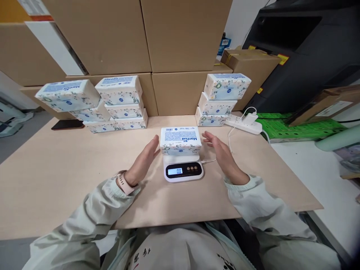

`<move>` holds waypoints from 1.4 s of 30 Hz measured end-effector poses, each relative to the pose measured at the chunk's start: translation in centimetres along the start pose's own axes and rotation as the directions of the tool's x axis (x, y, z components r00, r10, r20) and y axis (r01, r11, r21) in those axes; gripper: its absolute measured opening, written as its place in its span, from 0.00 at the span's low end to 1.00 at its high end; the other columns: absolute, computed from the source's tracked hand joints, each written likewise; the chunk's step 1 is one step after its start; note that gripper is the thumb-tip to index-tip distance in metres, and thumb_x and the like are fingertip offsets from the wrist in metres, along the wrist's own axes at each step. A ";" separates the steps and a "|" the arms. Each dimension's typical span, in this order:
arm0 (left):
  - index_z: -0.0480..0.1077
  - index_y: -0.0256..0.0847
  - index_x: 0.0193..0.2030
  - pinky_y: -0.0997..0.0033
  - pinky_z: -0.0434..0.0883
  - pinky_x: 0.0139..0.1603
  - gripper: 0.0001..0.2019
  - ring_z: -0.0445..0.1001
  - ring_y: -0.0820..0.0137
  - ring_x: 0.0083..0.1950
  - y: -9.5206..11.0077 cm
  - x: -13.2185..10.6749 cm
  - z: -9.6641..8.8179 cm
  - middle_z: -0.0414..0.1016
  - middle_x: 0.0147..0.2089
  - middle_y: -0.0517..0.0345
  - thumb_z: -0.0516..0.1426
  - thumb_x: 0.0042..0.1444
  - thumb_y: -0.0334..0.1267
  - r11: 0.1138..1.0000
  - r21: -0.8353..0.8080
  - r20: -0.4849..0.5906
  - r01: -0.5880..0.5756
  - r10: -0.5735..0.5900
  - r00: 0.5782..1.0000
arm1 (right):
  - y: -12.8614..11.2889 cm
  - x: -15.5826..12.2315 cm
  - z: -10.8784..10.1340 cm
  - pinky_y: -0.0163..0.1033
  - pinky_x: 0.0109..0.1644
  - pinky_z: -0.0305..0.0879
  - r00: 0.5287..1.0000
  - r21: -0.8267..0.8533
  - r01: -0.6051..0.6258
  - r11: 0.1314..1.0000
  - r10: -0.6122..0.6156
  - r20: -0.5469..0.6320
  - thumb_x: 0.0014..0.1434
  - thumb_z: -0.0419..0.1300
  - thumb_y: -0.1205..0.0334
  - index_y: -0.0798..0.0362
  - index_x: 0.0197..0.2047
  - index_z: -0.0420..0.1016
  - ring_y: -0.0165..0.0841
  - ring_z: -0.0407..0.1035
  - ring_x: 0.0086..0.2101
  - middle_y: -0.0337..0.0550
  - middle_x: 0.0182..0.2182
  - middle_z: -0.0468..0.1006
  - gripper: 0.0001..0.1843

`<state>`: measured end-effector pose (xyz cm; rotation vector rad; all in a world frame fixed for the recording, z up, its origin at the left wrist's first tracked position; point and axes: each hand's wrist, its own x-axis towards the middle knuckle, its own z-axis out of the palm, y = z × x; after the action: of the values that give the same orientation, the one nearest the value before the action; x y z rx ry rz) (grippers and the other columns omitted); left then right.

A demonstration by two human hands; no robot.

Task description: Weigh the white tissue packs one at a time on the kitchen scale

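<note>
A white tissue pack point(180, 140) with blue print lies on a small white kitchen scale point(183, 171) whose lit display sits toward me. My left hand point(143, 161) is open, fingers straight, just left of the pack and a little apart from it. My right hand point(222, 153) is open too, fingers stretched out, just right of the pack without touching it. Neither hand holds anything. A watch with a pale strap is on my left wrist.
Several tissue packs are stacked at the back left point(112, 103) and three more at the back right point(221, 99), against cardboard boxes point(146, 41). A white power strip point(244, 125) with a cable lies right of the scale. A dark phone point(67, 124) lies far left. Green crates point(298, 129) stand right.
</note>
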<state>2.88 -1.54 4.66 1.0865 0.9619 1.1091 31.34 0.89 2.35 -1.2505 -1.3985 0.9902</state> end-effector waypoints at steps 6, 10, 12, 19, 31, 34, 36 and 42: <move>0.55 0.61 0.77 0.54 0.42 0.83 0.30 0.35 0.63 0.84 -1.8 -2.6 -2.5 0.40 0.82 0.72 0.44 0.72 0.61 0.989 0.115 -0.070 -0.097 0.106 0.992 | 2.2 -0.2 -1.2 0.58 0.66 0.67 0.890 -0.113 0.270 0.956 -0.293 -0.349 0.72 0.48 0.40 0.48 0.59 0.77 0.43 0.76 0.54 0.52 0.56 0.82 0.28; 0.62 0.59 0.74 0.50 0.43 0.82 0.32 0.37 0.59 0.84 -2.2 -3.5 -3.0 0.45 0.82 0.68 0.45 0.69 0.65 0.998 0.042 -0.097 -0.042 0.046 0.994 | 2.4 -0.5 -1.5 0.58 0.64 0.67 0.853 -0.164 0.319 0.933 -0.358 -0.379 0.73 0.46 0.43 0.47 0.54 0.80 0.43 0.77 0.52 0.49 0.52 0.84 0.27; 0.64 0.59 0.73 0.51 0.43 0.82 0.31 0.38 0.60 0.84 -2.1 -3.6 -3.0 0.47 0.81 0.68 0.45 0.69 0.65 0.999 0.003 -0.093 -0.039 0.039 0.995 | 2.4 -0.6 -1.4 0.56 0.61 0.69 0.846 -0.187 0.315 0.930 -0.365 -0.389 0.74 0.44 0.43 0.48 0.52 0.82 0.42 0.77 0.49 0.49 0.48 0.85 0.28; 0.67 0.58 0.71 0.52 0.45 0.82 0.29 0.49 0.60 0.82 -1.8 -3.6 -3.2 0.60 0.77 0.63 0.47 0.70 0.63 0.995 -0.095 -0.058 -0.031 0.026 0.998 | 2.6 -0.7 -1.1 0.51 0.52 0.69 0.845 -0.179 0.312 0.933 -0.358 -0.397 0.74 0.44 0.45 0.49 0.45 0.84 0.40 0.75 0.41 0.48 0.40 0.85 0.29; 0.69 0.56 0.70 0.52 0.48 0.81 0.28 0.54 0.59 0.80 -1.5 -3.5 -3.3 0.65 0.74 0.60 0.48 0.70 0.62 0.992 -0.118 -0.083 -0.035 0.025 0.996 | 2.4 -0.7 -1.0 0.51 0.51 0.70 0.844 -0.215 0.274 0.937 -0.342 -0.413 0.74 0.43 0.43 0.49 0.41 0.84 0.41 0.76 0.40 0.46 0.35 0.84 0.31; 0.70 0.56 0.69 0.52 0.48 0.81 0.27 0.53 0.59 0.80 -1.5 -3.7 -3.4 0.65 0.74 0.61 0.47 0.70 0.61 0.991 -0.127 -0.073 -0.041 0.032 0.997 | 2.5 -0.7 -1.0 0.51 0.51 0.70 0.842 -0.212 0.281 0.936 -0.347 -0.413 0.74 0.43 0.43 0.49 0.41 0.84 0.40 0.75 0.40 0.46 0.35 0.84 0.31; 0.71 0.56 0.68 0.52 0.49 0.81 0.27 0.53 0.59 0.80 -1.4 -3.7 -3.3 0.65 0.74 0.61 0.47 0.70 0.61 0.991 -0.130 -0.070 -0.040 0.031 0.997 | 2.5 -0.7 -1.0 0.51 0.52 0.70 0.841 -0.209 0.284 0.936 -0.348 -0.415 0.74 0.43 0.43 0.49 0.40 0.84 0.40 0.75 0.40 0.46 0.35 0.84 0.31; 0.70 0.54 0.68 0.52 0.50 0.80 0.29 0.53 0.58 0.80 -1.4 -3.7 -3.2 0.64 0.75 0.59 0.48 0.69 0.62 0.993 -0.115 -0.089 -0.029 0.019 0.996 | 2.7 -0.7 -0.9 0.51 0.52 0.70 0.843 -0.210 0.278 0.937 -0.343 -0.414 0.73 0.43 0.42 0.49 0.39 0.84 0.41 0.75 0.40 0.46 0.34 0.84 0.32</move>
<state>-0.64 -4.69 2.84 0.9638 0.9426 1.2260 32.74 0.50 -0.18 -1.2072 -1.2648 0.3492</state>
